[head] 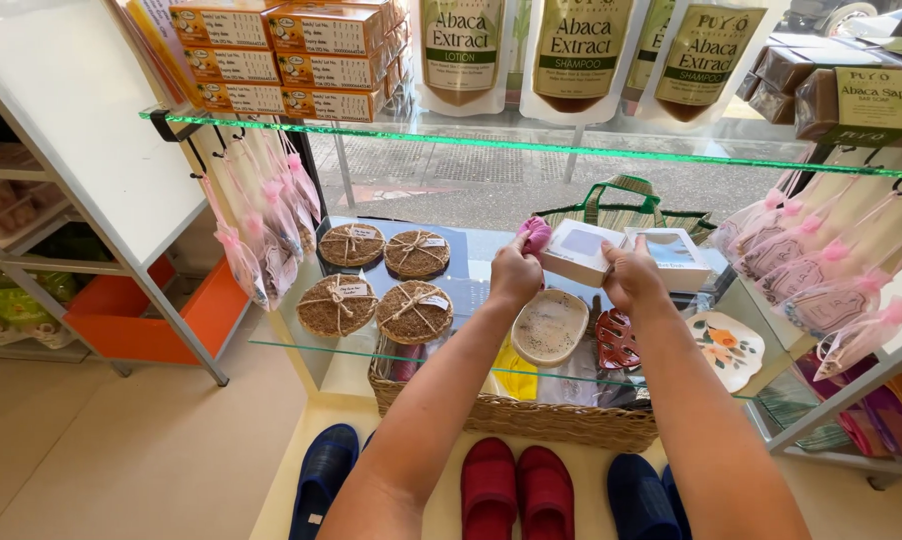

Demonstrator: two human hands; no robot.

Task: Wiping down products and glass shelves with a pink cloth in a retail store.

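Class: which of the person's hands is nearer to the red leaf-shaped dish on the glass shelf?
Right. The right hand is just above the red leaf-shaped dish; the left hand is farther off, up and to its left.

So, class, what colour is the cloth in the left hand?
Pink cloth, seen in the head view.

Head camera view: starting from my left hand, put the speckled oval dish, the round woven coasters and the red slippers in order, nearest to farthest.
From the left hand, which holds a pink cloth:
1. Speckled oval dish, just below the hand on the glass shelf.
2. Round woven coasters, to the hand's left on the same shelf; a close second.
3. Red slippers, down on the floor, clearly farthest.
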